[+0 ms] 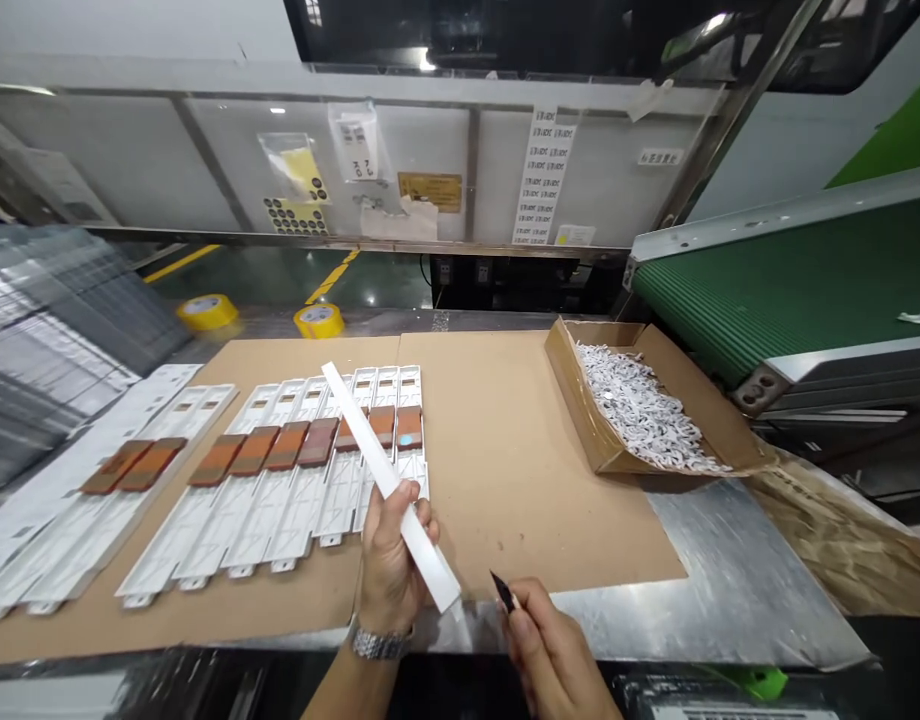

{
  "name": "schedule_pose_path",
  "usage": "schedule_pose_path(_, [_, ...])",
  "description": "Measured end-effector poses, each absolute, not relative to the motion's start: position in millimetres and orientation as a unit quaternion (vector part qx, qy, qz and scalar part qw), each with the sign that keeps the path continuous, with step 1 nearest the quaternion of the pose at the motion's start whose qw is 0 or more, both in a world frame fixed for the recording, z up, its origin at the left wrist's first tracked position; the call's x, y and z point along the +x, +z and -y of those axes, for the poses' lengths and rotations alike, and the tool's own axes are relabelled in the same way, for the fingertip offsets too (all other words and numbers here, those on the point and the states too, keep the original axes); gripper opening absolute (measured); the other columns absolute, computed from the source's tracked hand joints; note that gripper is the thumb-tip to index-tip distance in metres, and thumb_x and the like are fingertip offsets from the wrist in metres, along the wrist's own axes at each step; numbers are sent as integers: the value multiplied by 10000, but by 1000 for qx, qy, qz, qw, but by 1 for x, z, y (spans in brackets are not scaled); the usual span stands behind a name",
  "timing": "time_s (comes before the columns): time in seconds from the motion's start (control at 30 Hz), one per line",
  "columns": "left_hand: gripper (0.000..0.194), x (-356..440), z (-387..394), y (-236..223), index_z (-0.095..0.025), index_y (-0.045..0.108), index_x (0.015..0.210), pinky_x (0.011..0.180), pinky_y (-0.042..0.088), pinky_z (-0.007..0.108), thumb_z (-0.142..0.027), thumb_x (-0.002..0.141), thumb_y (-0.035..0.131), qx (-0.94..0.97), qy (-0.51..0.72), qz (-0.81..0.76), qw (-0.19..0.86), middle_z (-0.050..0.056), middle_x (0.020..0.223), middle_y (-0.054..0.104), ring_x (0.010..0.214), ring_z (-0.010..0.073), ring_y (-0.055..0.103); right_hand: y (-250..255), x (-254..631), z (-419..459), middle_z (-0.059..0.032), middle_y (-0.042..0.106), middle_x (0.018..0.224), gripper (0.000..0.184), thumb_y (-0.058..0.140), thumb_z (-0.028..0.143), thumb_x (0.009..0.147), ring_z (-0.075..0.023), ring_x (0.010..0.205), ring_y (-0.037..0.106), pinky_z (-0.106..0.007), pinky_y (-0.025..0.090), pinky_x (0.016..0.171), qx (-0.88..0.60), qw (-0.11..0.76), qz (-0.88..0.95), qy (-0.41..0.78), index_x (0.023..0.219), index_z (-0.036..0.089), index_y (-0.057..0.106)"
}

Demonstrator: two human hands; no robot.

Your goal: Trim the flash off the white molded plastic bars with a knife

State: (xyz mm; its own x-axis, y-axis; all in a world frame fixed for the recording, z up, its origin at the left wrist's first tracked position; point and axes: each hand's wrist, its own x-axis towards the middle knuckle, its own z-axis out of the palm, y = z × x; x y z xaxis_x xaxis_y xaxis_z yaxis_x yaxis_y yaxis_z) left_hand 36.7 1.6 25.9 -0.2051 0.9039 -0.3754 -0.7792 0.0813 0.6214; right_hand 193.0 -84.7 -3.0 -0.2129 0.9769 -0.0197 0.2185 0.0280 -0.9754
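Bare cardboard [520,470] between the white trays [280,500] and the box of paper shreds [625,400] leaves the hands a wide path from near to far. The trays crowd the left, while the box and the green conveyor [775,280] bar the right. Two tape rolls [317,321] stand beyond the far edge. The white strip [392,480] in the left hand [389,565] angles over the trays' right end, just left of the right hand [550,650] and its black tool [503,592].

A brown cardboard sheet [520,480] covers the steel worktop [730,580], with white plastic strips [205,540] on its left, a cardboard box [674,365] of white shreds on its right, and yellow tape rolls [319,321] beyond it.
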Motion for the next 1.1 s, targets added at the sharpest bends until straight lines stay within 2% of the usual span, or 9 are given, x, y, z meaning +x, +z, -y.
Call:
schedule_pose_path(0.07, [319,37,0,25,-206,452,795,395,337,140,-268,668,737,93,666,-398,624,-78,673,459,460,21,393,3,196,88,36,474,629,300,314,391,963,-95,546,478,-192,378,509,-482,356,660,453,799,220,496])
schedule_pose_path(0.17, [311,38,3,25,-213,444,807,390,327,141,-277,688,724,108,654,-409,627,-87,639,463,425,17,373,7,194,90,23,537,694,247,325,312,966,-103,607,519,-194,397,561,-500,333,702,382,821,227,507])
schedule_pose_path(0.43, [304,39,4,26,-213,476,878,398,331,146,-277,699,713,128,644,-426,622,-96,602,482,405,21,381,-2,183,91,60,445,543,320,328,316,968,-75,449,432,-194,286,451,-544,309,734,264,670,219,390])
schedule_pose_path(0.7, [262,42,4,28,-215,447,792,395,269,137,-252,715,695,144,636,-437,619,-92,605,502,436,23,402,-1,186,91,63,451,551,329,321,335,975,-79,460,432,-210,267,471,-556,276,736,270,670,222,374])
schedule_pose_path(1.1, [350,44,3,27,-230,472,890,382,254,148,-279,659,729,157,629,-449,615,-106,585,436,416,26,385,2,188,91,68,437,541,342,321,349,974,-77,456,411,-209,253,473,-562,264,731,283,658,220,355])
